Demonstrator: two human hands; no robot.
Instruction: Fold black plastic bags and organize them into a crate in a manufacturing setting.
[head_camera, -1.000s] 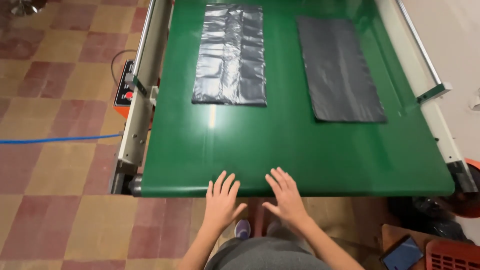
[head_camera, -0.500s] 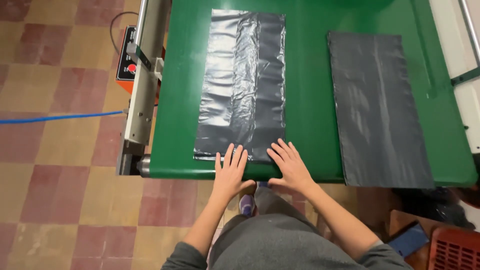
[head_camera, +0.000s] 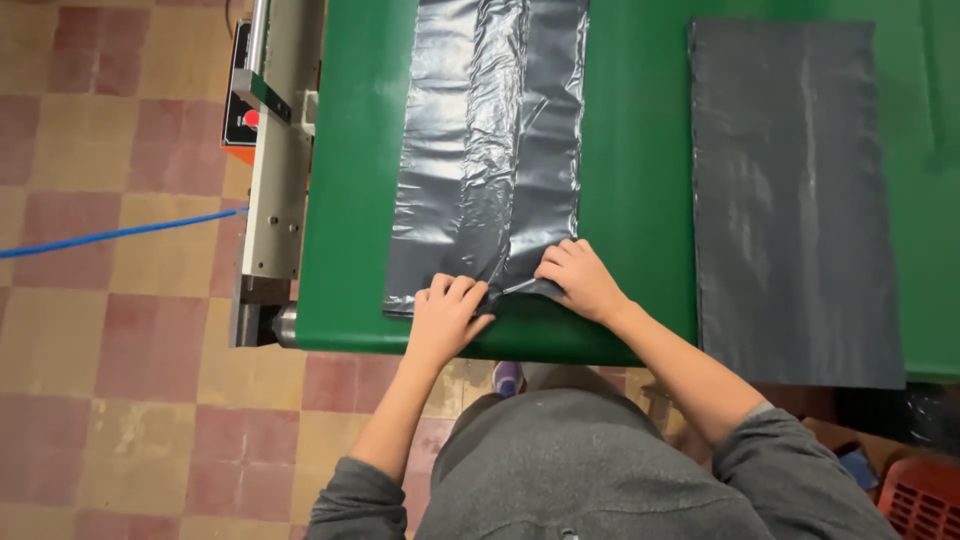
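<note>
Person: seen from above at the near edge, in grey sleeves, both forearms reaching out over the belt.
Left hand (head_camera: 443, 318): lies on the near end of the glossy plastic bag (head_camera: 487, 150), fingers curled and close together, their tips pressing or pinching the crumpled near hem; whether any film is gripped underneath cannot be told.
Right hand (head_camera: 577, 279): just right of the left one, fingers bent and narrow, tips on the bag's near right corner where the film folds into a small crease.
Glossy plastic bag: dark grey, long and wrinkled, lying flat along the belt; its near end almost reaches the belt's near edge and its far end runs out of view at the top.
Green conveyor belt (head_camera: 635, 160): fills the middle and right of the scene under both bags.
Matte grey bag (head_camera: 793, 200): smooth and flat, well right of the hands, its near end hanging past the belt's edge.
Machine frame (head_camera: 275, 190): pale metal rail along the belt's left side, with an orange control box (head_camera: 242, 122) farther along.
Floor (head_camera: 110, 330): red and tan checked tiles on the left, crossed by a blue cable (head_camera: 120, 234).
Red crate (head_camera: 922, 498): near right corner, partly seen.
</note>
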